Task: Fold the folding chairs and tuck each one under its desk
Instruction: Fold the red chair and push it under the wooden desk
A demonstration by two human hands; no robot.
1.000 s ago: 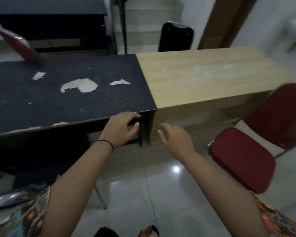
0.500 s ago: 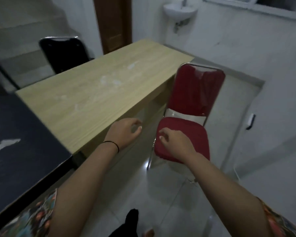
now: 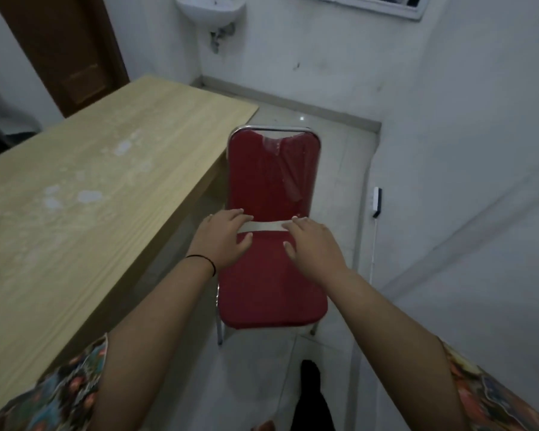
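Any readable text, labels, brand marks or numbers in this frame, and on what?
None. The red chair, the wooden desk, the door, the wall sink and the small wall device show no legible writing; any marks on them are too small to tell.

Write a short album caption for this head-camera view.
Both hands reach the unfolded red padded folding chair beside the light wooden desk.
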